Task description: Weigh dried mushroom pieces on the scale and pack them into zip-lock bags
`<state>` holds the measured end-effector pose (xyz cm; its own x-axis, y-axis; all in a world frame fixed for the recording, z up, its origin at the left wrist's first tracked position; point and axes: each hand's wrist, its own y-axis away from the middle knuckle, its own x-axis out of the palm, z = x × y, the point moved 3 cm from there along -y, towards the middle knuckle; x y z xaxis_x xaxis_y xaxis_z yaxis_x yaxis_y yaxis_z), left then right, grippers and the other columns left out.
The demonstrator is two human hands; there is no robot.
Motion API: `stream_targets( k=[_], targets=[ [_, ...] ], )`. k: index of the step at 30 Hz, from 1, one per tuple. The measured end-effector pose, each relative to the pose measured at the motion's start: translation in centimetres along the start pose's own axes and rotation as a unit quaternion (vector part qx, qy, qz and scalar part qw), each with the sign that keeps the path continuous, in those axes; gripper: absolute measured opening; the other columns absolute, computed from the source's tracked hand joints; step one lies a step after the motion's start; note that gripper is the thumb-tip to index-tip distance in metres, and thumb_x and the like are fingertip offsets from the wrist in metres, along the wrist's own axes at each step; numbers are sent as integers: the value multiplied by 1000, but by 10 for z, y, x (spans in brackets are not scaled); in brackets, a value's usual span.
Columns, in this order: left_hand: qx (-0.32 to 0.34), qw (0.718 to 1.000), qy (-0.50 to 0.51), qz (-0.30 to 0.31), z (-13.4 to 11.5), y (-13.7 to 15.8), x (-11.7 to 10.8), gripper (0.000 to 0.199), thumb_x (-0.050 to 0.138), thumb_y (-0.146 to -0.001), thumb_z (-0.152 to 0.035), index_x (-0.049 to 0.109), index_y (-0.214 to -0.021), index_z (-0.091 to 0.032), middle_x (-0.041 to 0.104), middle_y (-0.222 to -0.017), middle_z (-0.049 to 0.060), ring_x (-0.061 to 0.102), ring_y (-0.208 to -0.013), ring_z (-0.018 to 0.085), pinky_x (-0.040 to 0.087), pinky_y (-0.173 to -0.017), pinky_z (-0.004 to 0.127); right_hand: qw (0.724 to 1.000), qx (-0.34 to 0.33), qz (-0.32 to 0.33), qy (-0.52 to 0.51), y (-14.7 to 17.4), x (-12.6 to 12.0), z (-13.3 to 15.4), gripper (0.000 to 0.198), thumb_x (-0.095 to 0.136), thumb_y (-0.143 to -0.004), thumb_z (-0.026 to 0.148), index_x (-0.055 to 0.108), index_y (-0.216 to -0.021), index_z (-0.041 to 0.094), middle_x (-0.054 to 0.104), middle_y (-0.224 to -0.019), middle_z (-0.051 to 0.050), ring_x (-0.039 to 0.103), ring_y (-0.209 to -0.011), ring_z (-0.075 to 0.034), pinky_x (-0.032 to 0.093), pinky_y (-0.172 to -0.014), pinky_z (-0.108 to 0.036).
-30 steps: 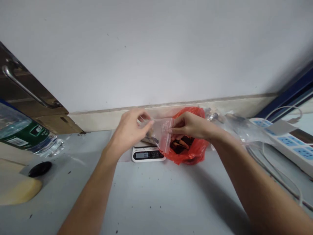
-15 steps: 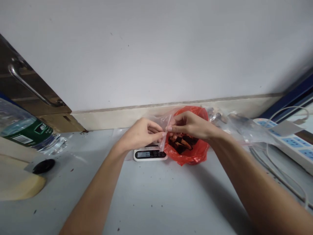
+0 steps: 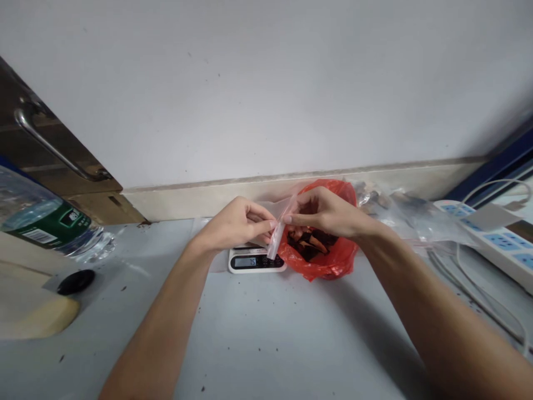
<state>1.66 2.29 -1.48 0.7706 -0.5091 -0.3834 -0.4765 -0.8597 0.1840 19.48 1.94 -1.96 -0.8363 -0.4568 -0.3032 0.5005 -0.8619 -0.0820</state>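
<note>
A clear zip-lock bag [image 3: 276,240] is pinched between both hands, its zip edge slanting toward me. My left hand [image 3: 239,224] closes thumb and fingers on the bag's left side, over a white digital kitchen scale [image 3: 257,269]. From the right, my right hand [image 3: 318,214] pinches the same edge, above a red plastic bag [image 3: 328,270]. Dark brown dried pieces [image 3: 310,244] lie inside the red bag, of a kind I cannot make out. My hands hide most of the scale's platform; its lit display shows a small number.
At the left stand a large water bottle [image 3: 54,222] with a green label and, below it, a black round lid [image 3: 75,282]. Filled clear bags [image 3: 400,214] lie against the wall at right, beside a white power strip [image 3: 495,236] with cables. A metal handle [image 3: 60,147] juts out upper left.
The zip-lock bag's edge now lies flatter and more slanted between my fingers. The scale's display has gone from 0.0 to another reading, apparently 7.5. Both hands stay almost in place.
</note>
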Motion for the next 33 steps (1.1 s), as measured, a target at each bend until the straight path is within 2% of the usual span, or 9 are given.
stream_targets(
  k=[7, 11, 16, 18, 22, 25, 27, 29, 33],
  targets=[
    [17, 999, -36, -24, -3, 4, -6, 20, 68, -79, -5, 78, -67, -18, 75, -62, 0, 72, -59, 12, 58, -59, 18, 996, 65, -17, 60, 4, -1, 6, 23, 64, -68, 28, 53, -49, 21, 45, -51, 5, 37, -48, -8, 26, -48, -27],
    [44, 990, 1, -130, 1, 3, -19, 14, 71, -72, -12, 76, -61, -18, 75, -61, 1, 74, -62, 16, 61, -62, 22, 973, 148, -128, 122, 7, -8, 1, 32, 63, -72, 30, 38, -52, 23, 39, -51, 5, 34, -51, -9, 26, -51, -28],
    [98, 972, -33, -213, -3, 1, -2, 12, 71, -73, -18, 76, -62, -20, 75, -59, 1, 74, -61, 19, 60, -59, 26, 925, 25, -300, 232, 7, -8, 13, 12, 64, -69, 20, 53, -67, 24, 60, -74, -2, 55, -73, -19, 43, -65, -30],
    [139, 960, -60, -236, -8, 3, 10, 14, 69, -74, -18, 75, -62, -20, 75, -61, -1, 74, -61, 19, 60, -62, 27, 934, 1, -247, 257, 6, 0, 16, 9, 59, -70, 15, 64, -70, 23, 68, -89, -6, 63, -88, -23, 48, -74, -32],
    [216, 934, -83, -272, -17, 10, 18, 14, 68, -81, -22, 77, -70, -19, 78, -70, 0, 74, -66, 18, 60, -66, 26, 953, 92, -91, 275, 8, 8, 12, 18, 61, -73, 13, 73, -80, 24, 72, -84, -4, 67, -84, -23, 51, -74, -32],
    [247, 908, -90, -327, -16, 12, 3, 17, 67, -88, -29, 80, -85, -18, 82, -90, 5, 76, -85, 21, 62, -82, 30, 956, 111, -63, 264, 14, -3, 11, 53, 69, -69, 15, 73, -121, 26, 73, -85, -2, 68, -78, -23, 54, -71, -33],
    [230, 897, -80, -370, -10, 10, -12, 24, 66, -93, -34, 79, -106, -19, 79, -120, 9, 72, -116, 26, 57, -100, 35, 964, 66, -71, 248, 18, -13, 13, 80, 75, -73, 26, 55, -151, 28, 73, -88, -2, 68, -77, -23, 56, -74, -35],
    [164, 926, -20, -341, 0, 4, -23, 36, 65, -96, -38, 71, -129, -23, 72, -135, 10, 67, -127, 27, 54, -107, 40, 966, 19, -88, 243, 22, -24, 14, 96, 75, -78, 44, 36, -164, 30, 73, -92, -1, 69, -79, -24, 57, -80, -39],
    [79, 962, 161, -206, 13, -9, -22, 57, 77, -90, -41, 61, -142, -26, 79, -96, 5, 77, -96, 23, 59, -93, 39, 962, 0, -100, 256, 32, -47, 12, 98, 77, -76, 57, 40, -162, 28, 75, -104, -5, 70, -93, -29, 57, -87, -43]
  ],
)
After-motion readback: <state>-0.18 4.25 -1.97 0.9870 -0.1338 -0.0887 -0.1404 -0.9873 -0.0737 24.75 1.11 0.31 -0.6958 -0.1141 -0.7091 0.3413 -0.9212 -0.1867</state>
